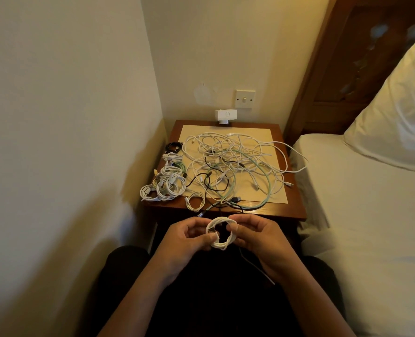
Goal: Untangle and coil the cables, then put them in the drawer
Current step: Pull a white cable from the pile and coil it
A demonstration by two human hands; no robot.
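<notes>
The person holds 1 small white ring of cable (219, 244) in the air, just in front of the bedside table (293, 210). The left hand (187, 235) pinches 1 side of the ring and the right hand (255, 235) pinches the other, fingers curled around it.

If either hand lets go too soon, I think the ring could spring open and need winding again. A thin cable end (257, 268) hangs under the right hand. I cannot tell if it belongs to the ring, but it could catch on something.

A pile of finished coils (164, 186) sits on the table's left side. The big messy tangle (233, 164) fills the middle. 1 white loop (298, 170) hangs over the edge by the bed (371, 215), so a hard pull could drag cables off. I cannot see the drawer.
</notes>
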